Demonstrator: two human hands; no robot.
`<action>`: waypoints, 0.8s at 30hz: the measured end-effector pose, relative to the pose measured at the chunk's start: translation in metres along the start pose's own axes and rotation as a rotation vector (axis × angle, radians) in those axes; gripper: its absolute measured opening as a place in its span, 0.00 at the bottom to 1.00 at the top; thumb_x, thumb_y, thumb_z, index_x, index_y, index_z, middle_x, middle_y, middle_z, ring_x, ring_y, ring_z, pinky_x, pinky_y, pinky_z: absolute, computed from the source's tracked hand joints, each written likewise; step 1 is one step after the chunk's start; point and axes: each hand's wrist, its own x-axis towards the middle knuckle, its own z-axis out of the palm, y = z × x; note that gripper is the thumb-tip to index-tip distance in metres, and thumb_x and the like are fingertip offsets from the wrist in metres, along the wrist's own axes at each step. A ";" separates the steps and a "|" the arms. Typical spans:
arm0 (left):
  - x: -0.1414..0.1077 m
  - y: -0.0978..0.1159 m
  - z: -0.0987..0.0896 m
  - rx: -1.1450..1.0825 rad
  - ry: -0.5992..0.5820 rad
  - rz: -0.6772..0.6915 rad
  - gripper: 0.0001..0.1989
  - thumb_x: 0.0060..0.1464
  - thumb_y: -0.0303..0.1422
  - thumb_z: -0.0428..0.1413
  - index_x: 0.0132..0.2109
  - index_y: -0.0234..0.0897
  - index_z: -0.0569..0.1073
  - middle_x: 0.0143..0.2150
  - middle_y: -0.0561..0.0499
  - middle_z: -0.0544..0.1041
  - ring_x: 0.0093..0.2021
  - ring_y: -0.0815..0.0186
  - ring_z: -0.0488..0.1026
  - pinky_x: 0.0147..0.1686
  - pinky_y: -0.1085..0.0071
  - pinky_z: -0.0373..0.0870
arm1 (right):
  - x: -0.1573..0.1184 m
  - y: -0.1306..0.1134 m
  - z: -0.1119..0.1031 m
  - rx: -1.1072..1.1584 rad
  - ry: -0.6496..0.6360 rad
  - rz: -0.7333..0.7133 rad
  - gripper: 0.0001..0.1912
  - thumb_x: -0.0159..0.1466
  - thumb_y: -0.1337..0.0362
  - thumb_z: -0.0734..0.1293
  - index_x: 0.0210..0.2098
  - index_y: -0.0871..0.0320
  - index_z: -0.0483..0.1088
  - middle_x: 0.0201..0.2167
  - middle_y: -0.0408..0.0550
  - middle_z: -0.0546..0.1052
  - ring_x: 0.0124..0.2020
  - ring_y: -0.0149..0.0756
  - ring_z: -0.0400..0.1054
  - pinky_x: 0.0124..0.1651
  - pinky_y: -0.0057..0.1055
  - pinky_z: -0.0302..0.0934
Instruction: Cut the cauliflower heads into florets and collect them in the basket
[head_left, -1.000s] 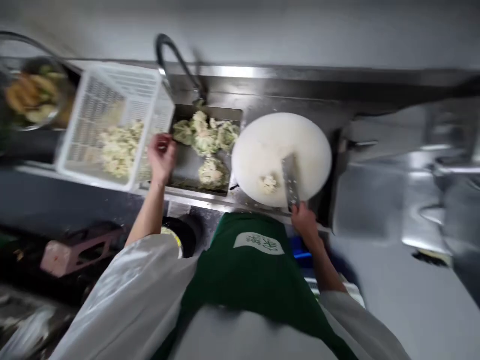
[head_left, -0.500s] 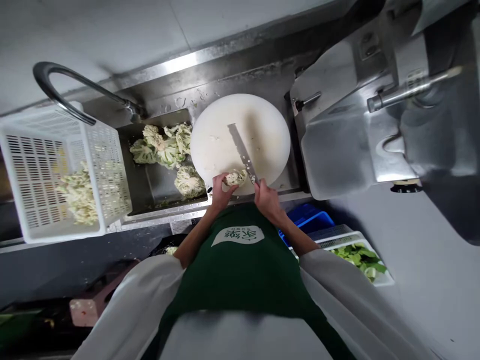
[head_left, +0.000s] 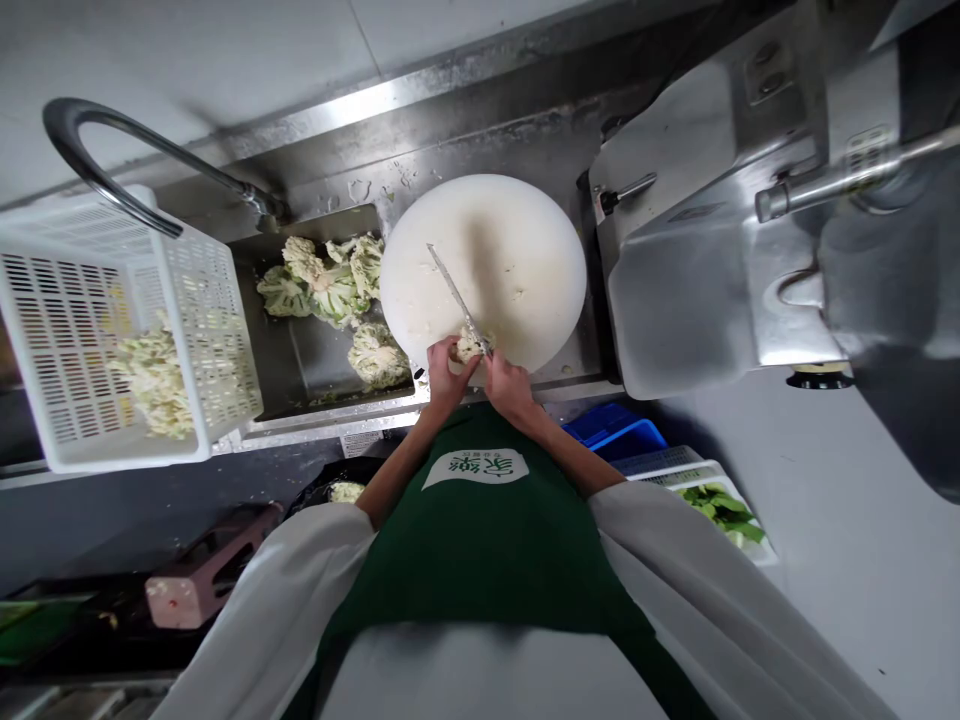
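My left hand (head_left: 445,378) grips a small piece of cauliflower (head_left: 468,345) at the near edge of the round white cutting board (head_left: 540,260). My right hand (head_left: 508,386) is closed around the handle of a knife (head_left: 453,287). The blade is seen nearly edge-on, pointing up and to the left over the board, and its lower part lies against the cauliflower piece. Both hands are close together. Small white crumbs are scattered on the board.
Left of the board, a sink basin (head_left: 300,365) holds several cauliflower pieces (head_left: 330,290). Farther left, a white basket (head_left: 124,455) contains cut florets below a curved faucet (head_left: 112,190). A metal machine (head_left: 682,300) stands right. Low right are a blue bin (head_left: 626,440) and leafy greens (head_left: 724,512).
My right hand has moved left, bringing the knife against the cauliflower piece. The blade has turned from showing its flat side to nearly edge-on. The view has shifted slightly.
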 end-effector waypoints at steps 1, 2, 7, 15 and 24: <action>0.000 0.000 0.001 0.005 -0.005 0.004 0.23 0.54 0.43 0.66 0.54 0.40 0.73 0.50 0.44 0.75 0.51 0.55 0.70 0.54 0.58 0.69 | 0.005 0.000 0.003 -0.009 0.002 0.001 0.20 0.76 0.61 0.48 0.54 0.61 0.66 0.43 0.62 0.81 0.42 0.49 0.76 0.44 0.36 0.63; 0.001 0.001 0.002 0.011 -0.010 0.005 0.23 0.54 0.42 0.67 0.54 0.40 0.73 0.50 0.44 0.75 0.52 0.55 0.70 0.54 0.58 0.69 | 0.009 0.000 0.004 -0.016 0.003 0.006 0.20 0.76 0.61 0.48 0.55 0.60 0.66 0.43 0.61 0.81 0.42 0.48 0.76 0.44 0.36 0.63; 0.001 0.002 0.008 0.053 -0.007 -0.003 0.28 0.49 0.35 0.69 0.56 0.40 0.72 0.52 0.43 0.75 0.54 0.53 0.69 0.54 0.58 0.71 | 0.024 0.006 -0.002 0.014 0.013 0.014 0.19 0.76 0.59 0.51 0.55 0.61 0.66 0.41 0.59 0.81 0.41 0.47 0.76 0.46 0.36 0.64; -0.003 0.000 0.010 0.052 0.033 0.023 0.34 0.46 0.30 0.66 0.61 0.39 0.68 0.55 0.41 0.72 0.56 0.53 0.69 0.56 0.57 0.71 | 0.065 0.053 -0.029 0.326 0.094 -0.067 0.11 0.69 0.57 0.64 0.43 0.58 0.70 0.34 0.51 0.79 0.37 0.41 0.71 0.45 0.33 0.65; -0.012 -0.019 -0.016 -0.128 -0.034 -0.029 0.36 0.48 0.41 0.66 0.63 0.40 0.67 0.61 0.39 0.68 0.62 0.51 0.68 0.51 0.60 0.77 | 0.076 0.062 -0.036 0.641 0.026 -0.036 0.11 0.65 0.54 0.69 0.36 0.54 0.67 0.20 0.36 0.68 0.19 0.29 0.61 0.26 0.27 0.61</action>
